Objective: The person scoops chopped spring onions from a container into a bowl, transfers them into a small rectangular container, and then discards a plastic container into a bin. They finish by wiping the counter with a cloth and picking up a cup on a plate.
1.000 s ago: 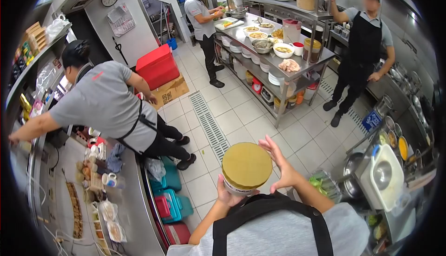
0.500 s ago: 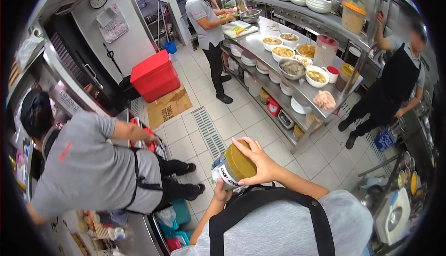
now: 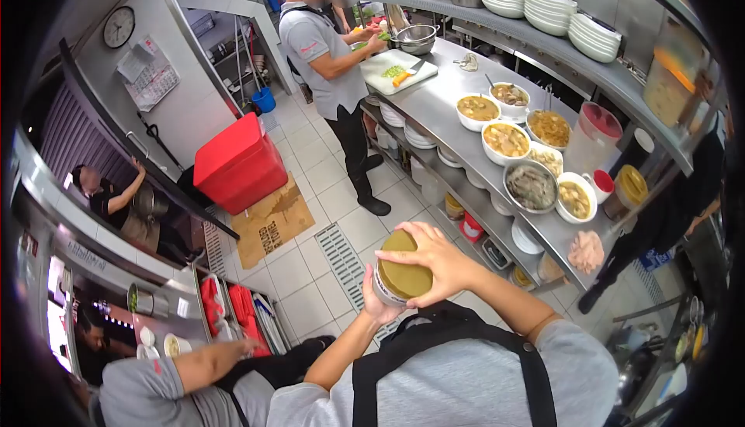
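A jar [image 3: 390, 293] with an olive-yellow lid [image 3: 405, 274] is held in front of my chest, tilted so the lid faces up toward me. My left hand [image 3: 378, 303] is wrapped round its lower side. My right hand [image 3: 444, 266] spans the lid from the right, fingers across the top edge and thumb at the near edge. The lid sits on the jar. A label with dark lettering is partly visible on the jar's side; the contents are hidden.
A steel counter [image 3: 444, 78] at the right bears bowls of soup [image 3: 506, 140], a metal bowl [image 3: 531, 186] and a cutting board [image 3: 397, 72], where a co-worker [image 3: 330, 55] stands. Another co-worker [image 3: 194, 384] is close on my left. A red cooler box [image 3: 242, 165] sits ahead; a person [image 3: 116, 194] is at the door.
My view has turned, and the jar now shows more of its lid and less of its label. The left co-worker appears lower in view. The door now stands open with a person at it.
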Action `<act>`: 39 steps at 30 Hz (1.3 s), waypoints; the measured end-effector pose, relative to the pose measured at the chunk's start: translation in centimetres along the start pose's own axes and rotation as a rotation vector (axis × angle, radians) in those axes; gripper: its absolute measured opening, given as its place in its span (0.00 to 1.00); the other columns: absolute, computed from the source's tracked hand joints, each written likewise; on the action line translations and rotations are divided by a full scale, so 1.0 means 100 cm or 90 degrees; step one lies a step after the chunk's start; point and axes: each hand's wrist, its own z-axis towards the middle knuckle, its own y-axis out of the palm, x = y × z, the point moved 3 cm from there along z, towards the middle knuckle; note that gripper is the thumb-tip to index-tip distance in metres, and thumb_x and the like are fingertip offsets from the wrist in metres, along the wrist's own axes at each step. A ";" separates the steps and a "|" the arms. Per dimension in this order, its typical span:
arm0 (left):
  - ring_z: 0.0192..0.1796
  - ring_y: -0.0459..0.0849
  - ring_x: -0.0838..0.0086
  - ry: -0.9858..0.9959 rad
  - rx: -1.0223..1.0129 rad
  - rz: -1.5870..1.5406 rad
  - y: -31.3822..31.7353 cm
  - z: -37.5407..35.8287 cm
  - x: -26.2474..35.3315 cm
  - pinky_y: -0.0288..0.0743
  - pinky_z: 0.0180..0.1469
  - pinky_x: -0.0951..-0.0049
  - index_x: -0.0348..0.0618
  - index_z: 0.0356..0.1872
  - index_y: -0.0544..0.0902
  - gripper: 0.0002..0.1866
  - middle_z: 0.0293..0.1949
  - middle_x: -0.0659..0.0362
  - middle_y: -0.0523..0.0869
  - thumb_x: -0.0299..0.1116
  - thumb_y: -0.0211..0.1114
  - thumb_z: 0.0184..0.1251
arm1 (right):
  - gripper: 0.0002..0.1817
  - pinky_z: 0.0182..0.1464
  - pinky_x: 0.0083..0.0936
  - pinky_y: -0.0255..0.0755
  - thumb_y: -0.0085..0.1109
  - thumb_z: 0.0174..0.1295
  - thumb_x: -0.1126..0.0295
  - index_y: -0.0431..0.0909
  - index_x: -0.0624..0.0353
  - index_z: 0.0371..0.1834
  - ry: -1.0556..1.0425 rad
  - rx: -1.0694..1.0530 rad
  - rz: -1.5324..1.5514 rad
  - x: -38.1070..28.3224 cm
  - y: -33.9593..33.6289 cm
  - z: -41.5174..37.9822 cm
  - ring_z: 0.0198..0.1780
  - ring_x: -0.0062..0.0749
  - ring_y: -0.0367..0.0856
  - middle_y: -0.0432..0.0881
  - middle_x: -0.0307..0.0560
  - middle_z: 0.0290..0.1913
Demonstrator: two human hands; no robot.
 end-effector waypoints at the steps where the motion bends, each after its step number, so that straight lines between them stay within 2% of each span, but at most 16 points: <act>1: 0.66 0.63 0.58 -0.011 -0.003 0.025 -0.004 0.016 0.018 0.65 0.61 0.52 0.55 0.68 0.53 0.49 0.65 0.50 0.61 0.78 0.30 0.51 | 0.47 0.59 0.47 0.53 0.69 0.27 0.50 0.66 0.30 0.62 0.001 -0.013 0.024 0.020 -0.003 0.016 0.59 0.58 0.57 0.59 0.62 0.58; 3: 0.65 0.63 0.56 -0.025 -0.009 0.050 -0.025 0.049 0.051 0.66 0.60 0.49 0.55 0.68 0.52 0.51 0.65 0.50 0.61 0.80 0.31 0.48 | 0.47 0.60 0.47 0.52 0.70 0.27 0.51 0.66 0.32 0.62 0.002 -0.007 0.029 0.054 -0.007 0.049 0.59 0.57 0.57 0.59 0.61 0.58; 5: 0.62 0.68 0.54 -0.065 -0.330 -0.167 -0.049 0.069 0.078 0.72 0.54 0.48 0.55 0.69 0.51 0.55 0.65 0.50 0.60 0.83 0.35 0.42 | 0.47 0.62 0.45 0.51 0.69 0.29 0.51 0.67 0.38 0.63 0.007 -0.023 0.118 0.087 -0.003 0.080 0.60 0.56 0.56 0.56 0.60 0.61; 6: 0.57 0.74 0.53 -0.053 -0.200 -0.021 -0.062 0.074 0.090 0.79 0.44 0.50 0.54 0.68 0.51 0.57 0.64 0.49 0.62 0.83 0.40 0.39 | 0.48 0.62 0.45 0.51 0.70 0.28 0.53 0.66 0.41 0.64 0.033 -0.027 0.189 0.106 0.002 0.096 0.61 0.56 0.56 0.55 0.60 0.62; 7: 0.57 0.74 0.53 -0.052 -0.201 -0.021 -0.069 0.084 0.099 0.79 0.44 0.50 0.54 0.68 0.51 0.57 0.64 0.49 0.62 0.83 0.40 0.39 | 0.48 0.62 0.45 0.51 0.70 0.28 0.53 0.66 0.41 0.64 0.032 -0.027 0.187 0.120 0.004 0.112 0.61 0.56 0.56 0.55 0.60 0.62; 9: 0.55 0.76 0.57 0.088 -0.056 0.223 -0.093 0.103 0.114 0.82 0.39 0.60 0.47 0.68 0.51 0.54 0.62 0.47 0.65 0.78 0.44 0.46 | 0.49 0.63 0.44 0.52 0.70 0.28 0.54 0.66 0.43 0.64 0.059 -0.005 0.216 0.147 0.013 0.141 0.61 0.56 0.56 0.55 0.60 0.62; 13: 0.47 0.80 0.62 0.107 -0.001 0.146 -0.153 0.165 0.142 0.81 0.32 0.67 0.48 0.66 0.56 0.50 0.55 0.50 0.72 0.76 0.46 0.49 | 0.47 0.60 0.48 0.53 0.71 0.27 0.52 0.68 0.38 0.62 0.023 -0.024 0.132 0.193 0.030 0.200 0.60 0.56 0.56 0.56 0.58 0.61; 16: 0.36 0.83 0.65 0.045 0.001 0.000 -0.166 0.215 0.181 0.79 0.26 0.73 0.49 0.63 0.60 0.48 0.48 0.52 0.77 0.76 0.46 0.48 | 0.46 0.59 0.48 0.53 0.71 0.26 0.51 0.69 0.34 0.60 0.017 -0.025 0.097 0.229 0.037 0.243 0.60 0.56 0.56 0.57 0.58 0.60; 21: 0.37 0.83 0.64 -0.035 -0.044 0.052 -0.179 0.293 0.263 0.78 0.26 0.73 0.50 0.63 0.60 0.50 0.49 0.52 0.77 0.78 0.45 0.46 | 0.46 0.58 0.47 0.54 0.71 0.25 0.51 0.70 0.35 0.60 0.056 0.025 0.050 0.281 0.016 0.311 0.60 0.56 0.56 0.57 0.59 0.60; 24: 0.42 0.82 0.63 -0.073 -0.150 0.053 -0.181 0.353 0.292 0.80 0.29 0.69 0.51 0.64 0.59 0.49 0.51 0.52 0.77 0.78 0.40 0.49 | 0.46 0.59 0.47 0.54 0.71 0.25 0.51 0.70 0.35 0.60 0.109 0.058 0.010 0.320 0.000 0.331 0.60 0.57 0.56 0.57 0.59 0.60; 27: 0.47 0.81 0.62 -0.177 -0.163 0.099 -0.181 0.415 0.303 0.81 0.34 0.63 0.52 0.65 0.58 0.46 0.53 0.52 0.76 0.76 0.33 0.54 | 0.47 0.61 0.47 0.53 0.71 0.25 0.51 0.69 0.38 0.60 0.164 0.119 -0.015 0.365 -0.014 0.331 0.61 0.57 0.56 0.58 0.60 0.60; 29: 0.51 0.79 0.61 -0.240 -0.088 0.267 -0.173 0.455 0.297 0.82 0.38 0.61 0.53 0.68 0.54 0.48 0.57 0.52 0.73 0.77 0.25 0.52 | 0.47 0.61 0.47 0.53 0.71 0.25 0.52 0.69 0.39 0.60 0.234 0.164 -0.024 0.396 -0.028 0.322 0.60 0.57 0.57 0.58 0.61 0.60; 31: 0.49 0.80 0.63 -0.247 -0.068 0.278 -0.165 0.499 0.285 0.81 0.35 0.64 0.53 0.67 0.56 0.45 0.56 0.54 0.74 0.74 0.25 0.56 | 0.47 0.61 0.46 0.53 0.71 0.26 0.52 0.69 0.39 0.61 0.264 0.173 -0.035 0.425 -0.044 0.311 0.60 0.58 0.58 0.58 0.61 0.59; 34: 0.38 0.81 0.74 -0.251 -0.092 0.343 -0.151 0.565 0.271 0.76 0.28 0.73 0.49 0.60 0.65 0.38 0.44 0.58 0.80 0.69 0.35 0.62 | 0.48 0.61 0.47 0.54 0.72 0.25 0.52 0.68 0.38 0.61 0.349 0.197 -0.092 0.466 -0.073 0.295 0.60 0.60 0.58 0.58 0.63 0.60; 37: 0.32 0.81 0.75 -0.239 -0.045 0.443 -0.122 0.616 0.261 0.76 0.25 0.76 0.43 0.56 0.68 0.36 0.39 0.58 0.81 0.65 0.40 0.64 | 0.48 0.60 0.49 0.54 0.71 0.25 0.52 0.68 0.34 0.61 0.402 0.243 -0.140 0.490 -0.102 0.281 0.59 0.60 0.58 0.60 0.64 0.59; 39: 0.27 0.81 0.72 -0.203 -0.027 0.441 -0.104 0.640 0.255 0.80 0.25 0.74 0.39 0.53 0.69 0.29 0.37 0.54 0.79 0.57 0.50 0.65 | 0.47 0.60 0.48 0.54 0.70 0.25 0.52 0.68 0.33 0.61 0.428 0.272 -0.151 0.506 -0.113 0.270 0.60 0.60 0.57 0.60 0.64 0.59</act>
